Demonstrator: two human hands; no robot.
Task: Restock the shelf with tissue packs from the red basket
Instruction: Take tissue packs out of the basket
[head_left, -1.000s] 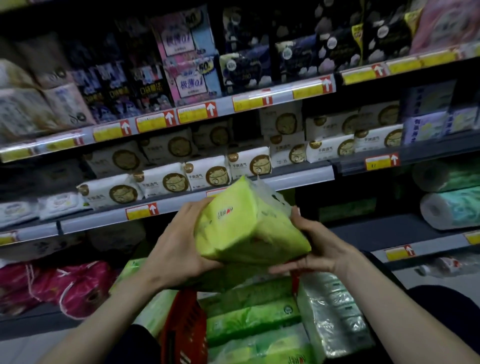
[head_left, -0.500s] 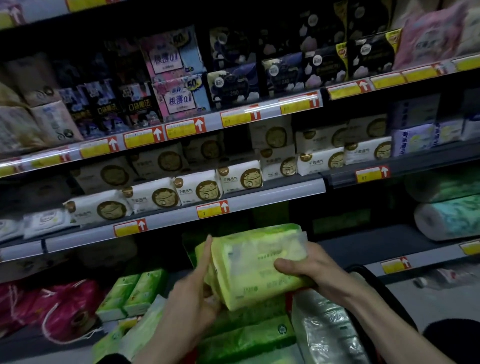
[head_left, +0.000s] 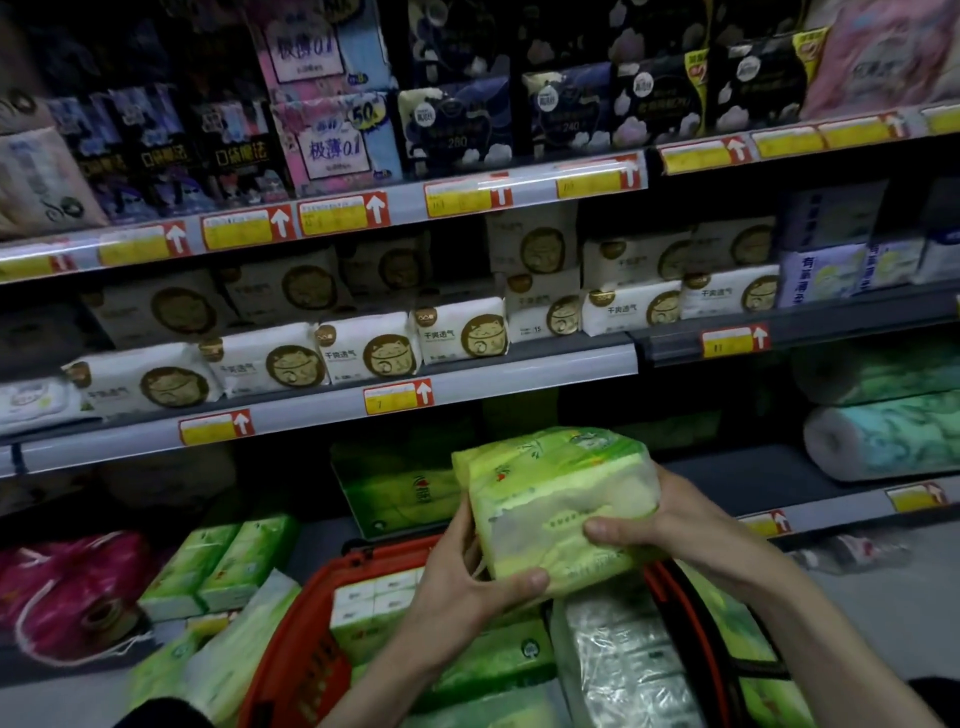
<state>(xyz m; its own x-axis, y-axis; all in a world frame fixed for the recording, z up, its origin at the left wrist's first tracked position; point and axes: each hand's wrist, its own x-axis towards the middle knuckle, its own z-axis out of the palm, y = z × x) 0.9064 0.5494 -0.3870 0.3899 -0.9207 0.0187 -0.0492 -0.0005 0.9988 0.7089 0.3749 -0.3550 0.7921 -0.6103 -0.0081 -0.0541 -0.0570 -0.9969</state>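
A green tissue pack (head_left: 550, 493) hangs above the red basket (head_left: 311, 613), held from both sides. My left hand (head_left: 467, 577) grips its lower left end with the thumb across the front. My right hand (head_left: 670, 525) grips its right end, fingers curled over the front face. The basket holds several more green tissue packs (head_left: 483, 665) and a clear-wrapped pack (head_left: 623, 660). Behind the held pack, on the bottom shelf (head_left: 753, 478), stands another green pack (head_left: 400, 488).
Two green packs (head_left: 223, 566) lie on the low shelf at left, beside pink bundles (head_left: 67, 587). White packs with gold labels (head_left: 363, 353) fill the shelf above. Paper rolls (head_left: 883, 436) lie at right. More green packs (head_left: 208, 665) lean left of the basket.
The view has dropped, so the red basket now shows. Both hands have turned the green pack from its end to its long face and shifted it right, in front of the bottom shelf.
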